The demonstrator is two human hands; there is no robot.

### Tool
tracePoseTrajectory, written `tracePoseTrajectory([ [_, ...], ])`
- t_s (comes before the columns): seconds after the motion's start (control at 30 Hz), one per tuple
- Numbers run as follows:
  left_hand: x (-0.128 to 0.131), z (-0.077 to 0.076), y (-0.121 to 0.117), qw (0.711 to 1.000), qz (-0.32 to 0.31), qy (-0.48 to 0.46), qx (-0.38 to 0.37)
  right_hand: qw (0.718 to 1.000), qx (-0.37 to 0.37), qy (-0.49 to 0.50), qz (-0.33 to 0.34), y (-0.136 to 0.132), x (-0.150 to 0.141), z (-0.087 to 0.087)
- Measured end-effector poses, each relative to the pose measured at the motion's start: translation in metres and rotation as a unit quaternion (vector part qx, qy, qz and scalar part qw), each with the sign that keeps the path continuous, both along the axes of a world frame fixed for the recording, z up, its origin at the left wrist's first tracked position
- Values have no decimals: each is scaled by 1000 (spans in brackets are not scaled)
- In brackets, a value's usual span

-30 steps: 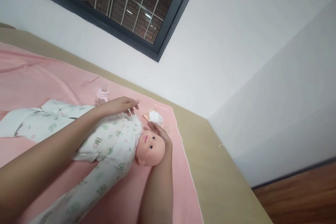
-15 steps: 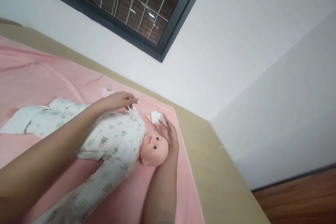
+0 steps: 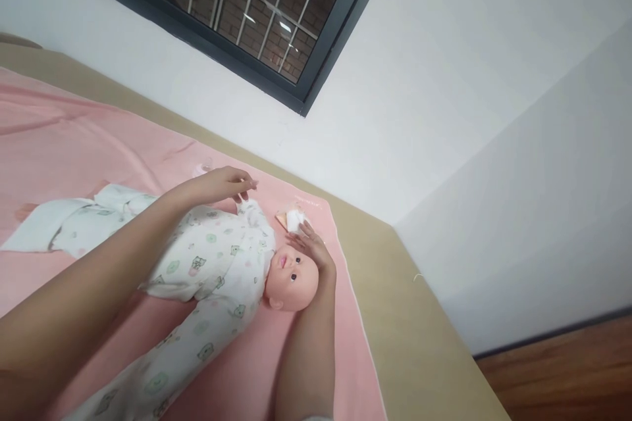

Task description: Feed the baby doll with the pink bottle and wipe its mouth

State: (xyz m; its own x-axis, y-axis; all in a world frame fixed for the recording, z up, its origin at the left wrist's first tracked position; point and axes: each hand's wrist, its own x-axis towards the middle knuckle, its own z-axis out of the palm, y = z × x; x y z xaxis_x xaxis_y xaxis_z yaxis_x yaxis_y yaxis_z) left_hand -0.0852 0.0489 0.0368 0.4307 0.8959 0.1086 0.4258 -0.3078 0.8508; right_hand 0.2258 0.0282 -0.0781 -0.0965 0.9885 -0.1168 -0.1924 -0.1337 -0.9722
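A baby doll [image 3: 291, 279] in a white romper with green animal prints [image 3: 212, 266] lies on its back on a pink blanket [image 3: 74, 145]. My left hand [image 3: 222, 184] hovers over the doll's far shoulder, fingers pinched on the end of the romper's sleeve. My right hand [image 3: 313, 251] cups the top and far side of the doll's head, fingers stretched along it. A small white and orange packet [image 3: 293, 218] lies just beyond my right fingertips.
A pink baby bottle [image 3: 202, 168] stands behind my left hand, mostly hidden. The blanket covers a tan mattress [image 3: 419, 342] set against a white wall under a barred window [image 3: 237, 0]. Wooden floor [image 3: 567, 375] shows at the lower right.
My right hand spread and lifted off the doll's head, then settled back along it. My left hand rose slightly with the sleeve end. The view shifted a little.
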Motion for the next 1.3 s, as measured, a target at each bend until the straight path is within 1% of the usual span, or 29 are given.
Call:
tracePoseTrajectory([
  [0.2, -1, -3, 1, 1000, -10, 2, -1, 1000, 0, -25, -5, -2, 1, 0],
  [0.33, 1, -3, -1, 1000, -7, 10, 10, 1000, 16, -18, 15, -4, 4, 7],
  [0.47, 9, -3, -5, 998, -13, 40, 44, 998, 46, -24, 42, -8, 10, 24],
  [0.57, 18, -7, -7, 995, -18, 54, 79, 992, 89, -37, 83, -15, 11, 44],
  [0.63, 25, -11, -6, 991, -22, 48, 125, 985, 117, -49, 114, -21, 10, 58],
  [0.7, 31, -16, -6, 977, -37, 33, 205, 977, 147, -61, 144, -28, 7, 72],
  [0.73, 34, -19, -6, 966, -47, 24, 254, 972, 162, -63, 158, -31, 6, 77],
  [0.83, 41, -22, -12, 920, -64, -5, 386, 962, 194, -63, 182, -37, 1, 89],
  [0.9, 45, -20, -20, 895, -67, -9, 441, 960, 195, -72, 189, -39, -2, 93],
  [0.97, 48, -17, -29, 877, -88, 9, 471, 959, 188, -81, 197, -40, -6, 95],
  [1.1, 53, -12, -41, 851, -136, 77, 502, 958, 178, -85, 210, -40, -12, 97],
  [1.2, 57, -11, -41, 840, -124, 107, 517, 957, 169, -88, 220, -40, -14, 98],
  [1.3, 58, -12, -38, 842, -97, 121, 517, 953, 163, -89, 237, -40, -16, 99],
])
